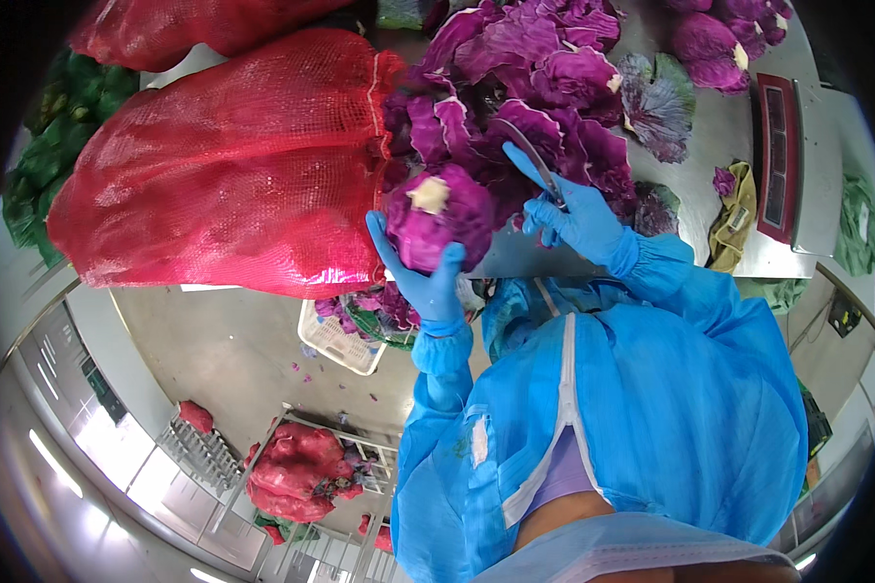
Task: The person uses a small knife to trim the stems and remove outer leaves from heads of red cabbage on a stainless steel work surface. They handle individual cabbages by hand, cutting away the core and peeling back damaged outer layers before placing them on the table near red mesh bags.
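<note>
My left hand (424, 286), in a blue glove, cups a head of red cabbage (448, 222) from below, its thumb and fingers spread along the sides. The pale cut stem faces up. In my right hand (580, 218), also gloved in blue, is a knife (529, 149) with a curved blade pointing up and left. The right index finger stretches along beside the blade. The knife's handle is hidden in the fist. Just beyond both hands lies a heap of loose purple cabbage leaves (510, 73). To the left, a red mesh sack (233, 175) has its gathered mouth towards the cabbage.
Several cabbage heads (711, 55) sit at the far right of the metal table (729, 138). A tan cloth (733, 218) lies by a scale with a red display panel (776, 157). Below the table edge, a white plastic basket (335, 339) holds leaves. Green sacks (73, 124) stand far left.
</note>
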A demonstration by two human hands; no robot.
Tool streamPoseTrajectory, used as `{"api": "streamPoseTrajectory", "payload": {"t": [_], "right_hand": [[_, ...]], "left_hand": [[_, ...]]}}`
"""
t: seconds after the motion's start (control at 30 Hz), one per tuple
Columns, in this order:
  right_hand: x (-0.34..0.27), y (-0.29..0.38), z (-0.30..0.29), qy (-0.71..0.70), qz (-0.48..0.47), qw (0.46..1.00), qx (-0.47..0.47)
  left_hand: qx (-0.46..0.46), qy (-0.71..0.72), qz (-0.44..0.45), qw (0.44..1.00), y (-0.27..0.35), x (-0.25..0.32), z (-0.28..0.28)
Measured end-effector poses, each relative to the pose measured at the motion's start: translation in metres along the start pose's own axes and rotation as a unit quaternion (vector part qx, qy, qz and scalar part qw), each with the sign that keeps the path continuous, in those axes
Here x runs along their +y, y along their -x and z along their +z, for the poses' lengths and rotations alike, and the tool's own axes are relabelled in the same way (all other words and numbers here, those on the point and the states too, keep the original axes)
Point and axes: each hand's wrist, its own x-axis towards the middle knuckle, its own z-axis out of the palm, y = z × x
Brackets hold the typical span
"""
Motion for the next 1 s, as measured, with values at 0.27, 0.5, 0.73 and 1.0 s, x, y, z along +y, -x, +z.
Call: {"api": "streamPoseTrajectory", "payload": {"t": [0.27,0.5,0.73,1.0], "right_hand": [[0.000,-0.052,0.024,0.017,-0.007,0.996,-0.091],[0.022,-0.051,0.039,-0.088,0.063,0.985,-0.133],[0.033,-0.080,0.025,-0.106,0.000,0.991,-0.076],[0.008,-0.081,0.016,-0.117,0.027,0.992,-0.048]], "left_hand": [[-0.044,0.179,-0.156,0.970,-0.054,-0.035,-0.054],[-0.094,0.124,-0.117,0.981,-0.048,-0.028,-0.047],[-0.070,0.259,-0.205,0.941,-0.033,-0.054,-0.078],[-0.138,0.617,-0.266,0.728,0.016,-0.089,-0.048]]}}
